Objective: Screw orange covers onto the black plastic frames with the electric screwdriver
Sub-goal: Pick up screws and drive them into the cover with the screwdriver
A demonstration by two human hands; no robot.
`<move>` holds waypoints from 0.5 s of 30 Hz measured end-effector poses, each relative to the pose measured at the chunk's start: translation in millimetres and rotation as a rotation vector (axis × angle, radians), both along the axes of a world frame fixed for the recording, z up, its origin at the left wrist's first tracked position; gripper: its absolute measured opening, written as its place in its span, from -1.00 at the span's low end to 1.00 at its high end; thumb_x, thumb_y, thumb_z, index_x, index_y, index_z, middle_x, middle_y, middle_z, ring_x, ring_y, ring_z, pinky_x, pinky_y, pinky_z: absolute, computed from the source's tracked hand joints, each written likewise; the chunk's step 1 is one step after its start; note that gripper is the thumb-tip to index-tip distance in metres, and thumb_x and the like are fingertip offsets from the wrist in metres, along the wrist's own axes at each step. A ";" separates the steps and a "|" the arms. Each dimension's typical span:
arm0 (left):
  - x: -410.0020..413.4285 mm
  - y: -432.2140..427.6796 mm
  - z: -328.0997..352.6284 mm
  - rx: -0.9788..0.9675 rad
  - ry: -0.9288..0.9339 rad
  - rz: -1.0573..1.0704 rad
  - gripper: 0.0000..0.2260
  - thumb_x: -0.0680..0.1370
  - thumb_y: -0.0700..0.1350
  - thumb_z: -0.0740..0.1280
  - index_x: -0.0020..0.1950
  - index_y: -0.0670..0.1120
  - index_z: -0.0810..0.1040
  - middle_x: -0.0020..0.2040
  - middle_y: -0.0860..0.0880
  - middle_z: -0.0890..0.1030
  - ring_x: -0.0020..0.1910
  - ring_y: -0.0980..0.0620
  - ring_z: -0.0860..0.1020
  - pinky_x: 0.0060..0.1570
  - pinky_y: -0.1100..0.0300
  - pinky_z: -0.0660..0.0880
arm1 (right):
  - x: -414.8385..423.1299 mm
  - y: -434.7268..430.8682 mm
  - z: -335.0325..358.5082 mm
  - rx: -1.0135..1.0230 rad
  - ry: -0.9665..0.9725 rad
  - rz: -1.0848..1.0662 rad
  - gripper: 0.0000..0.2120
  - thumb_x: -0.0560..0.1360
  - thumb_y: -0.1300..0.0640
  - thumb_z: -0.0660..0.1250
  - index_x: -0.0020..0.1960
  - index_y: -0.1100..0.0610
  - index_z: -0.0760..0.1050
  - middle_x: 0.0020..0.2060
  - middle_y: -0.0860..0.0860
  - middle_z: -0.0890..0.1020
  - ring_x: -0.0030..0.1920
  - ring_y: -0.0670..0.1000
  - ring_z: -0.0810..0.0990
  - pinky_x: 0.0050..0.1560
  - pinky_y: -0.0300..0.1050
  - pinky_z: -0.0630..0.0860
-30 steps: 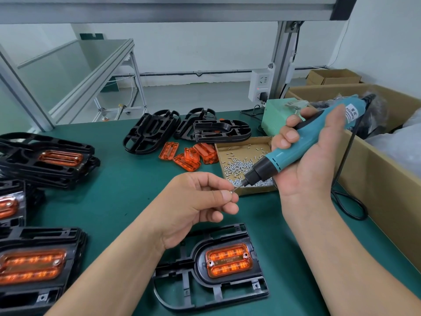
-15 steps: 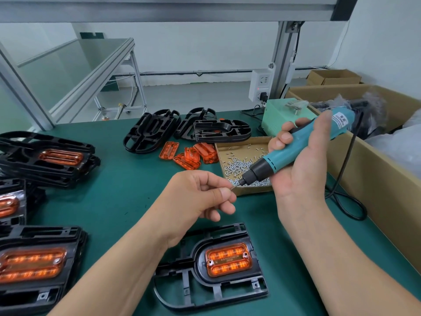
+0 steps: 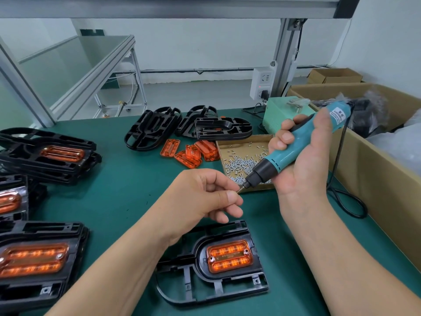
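Gripping electric screwdriver [image 3: 296,148] in right hand [image 3: 305,169], fingers curled tight round teal body, bit angled down-left. Pinching tiny screw [image 3: 238,191] between thumb and forefinger of left hand [image 3: 205,195], right at bit tip, other fingers curled under. Holding both just above black frame [image 3: 211,285], flat on green mat [image 3: 127,190] near front edge, orange cover [image 3: 229,256] seated in it, screw heads showing at two opposite corners. Further back: tray of screws [image 3: 241,156], loose orange covers [image 3: 189,153], bare frames [image 3: 155,131]. Off left: finished stacks [image 3: 45,258].
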State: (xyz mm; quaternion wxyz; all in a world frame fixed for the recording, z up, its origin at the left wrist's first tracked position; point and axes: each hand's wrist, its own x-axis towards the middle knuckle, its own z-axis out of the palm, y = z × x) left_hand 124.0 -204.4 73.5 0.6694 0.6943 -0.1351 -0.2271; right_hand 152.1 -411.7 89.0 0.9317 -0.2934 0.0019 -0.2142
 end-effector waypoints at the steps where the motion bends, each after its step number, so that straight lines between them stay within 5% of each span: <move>1: 0.1 1.0 1.4 0.003 0.013 -0.021 -0.83 0.60 -0.29 0.46 0.18 -0.16 0.65 -0.05 -0.21 0.75 -0.12 -0.09 0.75 -0.25 0.25 0.62 | 0.1 -0.8 -0.2 0.004 0.004 0.008 -0.69 0.67 -0.15 0.32 -0.03 0.09 0.47 -0.23 0.02 0.57 -0.39 -0.09 0.45 -0.35 -0.25 0.44; 7: 2.0 7.4 3.1 0.012 0.114 -0.132 -0.75 0.64 -0.11 0.45 0.29 -0.14 0.61 -0.01 -0.20 0.75 -0.07 -0.10 0.75 -0.17 0.25 0.65 | 0.1 -1.9 0.1 0.011 0.030 0.038 -0.68 0.67 -0.16 0.31 -0.05 0.09 0.48 -0.23 0.03 0.57 -0.40 -0.10 0.44 -0.38 -0.27 0.43; 10: 7.0 12.0 2.1 0.019 0.136 -0.112 -0.71 0.67 0.03 0.36 0.21 -0.16 0.67 -0.08 -0.12 0.71 -0.22 0.04 0.64 -0.27 0.27 0.57 | -0.6 -4.8 1.5 0.012 0.022 0.046 -0.67 0.68 -0.17 0.30 -0.05 0.09 0.47 -0.23 0.02 0.56 -0.40 -0.10 0.43 -0.38 -0.28 0.42; 15: 16.2 25.5 -0.1 0.499 -0.266 -0.152 -0.79 0.53 0.20 0.47 0.01 0.10 0.73 -0.26 0.01 0.61 -0.31 0.02 0.49 -0.21 0.11 0.48 | -2.6 -13.5 5.9 -0.104 -0.037 0.115 -0.67 0.70 -0.15 0.24 -0.04 0.10 0.48 -0.25 0.02 0.56 -0.45 -0.13 0.42 -0.43 -0.28 0.39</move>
